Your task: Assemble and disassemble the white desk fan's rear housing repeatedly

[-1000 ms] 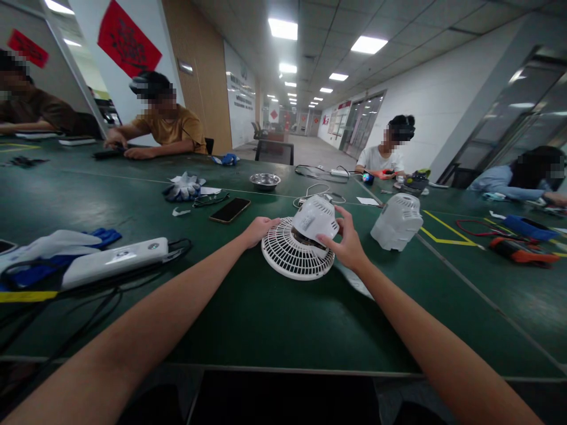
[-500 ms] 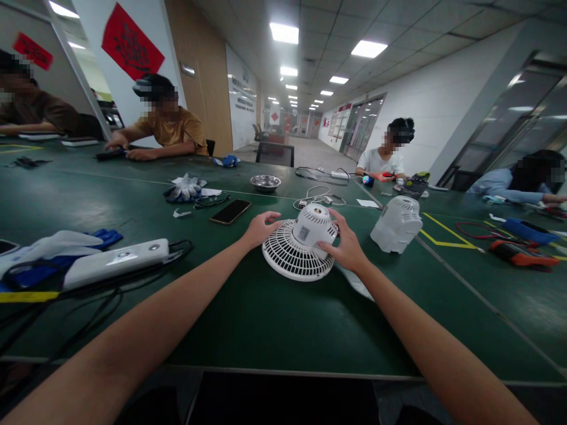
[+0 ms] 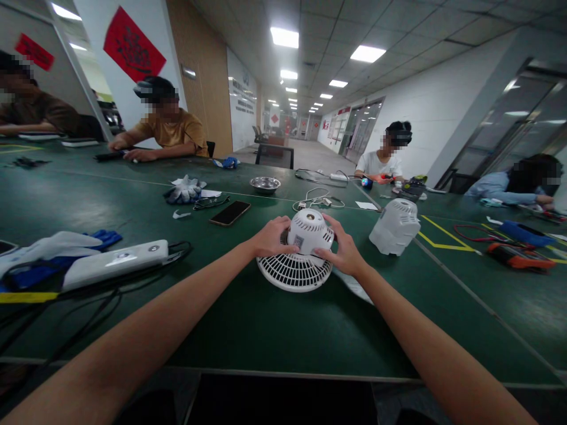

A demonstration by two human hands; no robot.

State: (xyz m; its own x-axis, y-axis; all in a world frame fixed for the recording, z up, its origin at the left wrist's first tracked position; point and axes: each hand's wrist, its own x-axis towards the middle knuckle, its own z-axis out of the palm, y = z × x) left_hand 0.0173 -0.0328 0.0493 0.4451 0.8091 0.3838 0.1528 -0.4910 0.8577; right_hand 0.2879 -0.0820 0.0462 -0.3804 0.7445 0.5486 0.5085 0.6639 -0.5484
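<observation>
In front of me a white fan head [image 3: 305, 233] lies with its round slotted grille [image 3: 295, 274] down on the green table and its motor housing up. My left hand [image 3: 275, 237] grips the housing from the left, thumb along its near side. From the right, my right hand [image 3: 343, 247] is wrapped round the same housing, thumb in front and fingers behind. A label shows on the housing between the two hands. Right of the fan, a white plastic fan base [image 3: 396, 226] stands apart. Partly under my right wrist lies a pale flat piece [image 3: 354, 286].
A phone [image 3: 230, 213], a metal bowl [image 3: 265, 185] and a white cable [image 3: 319, 200] lie beyond the fan. A white power bank-like box [image 3: 117, 262] and gloves [image 3: 57, 251] are at left. An orange-black meter [image 3: 520, 258] sits at right. Several people work around the table.
My left hand has moved right from beside the grille and closed on the housing. The fan head has turned and shifted slightly left and toward me. My right hand stays on it.
</observation>
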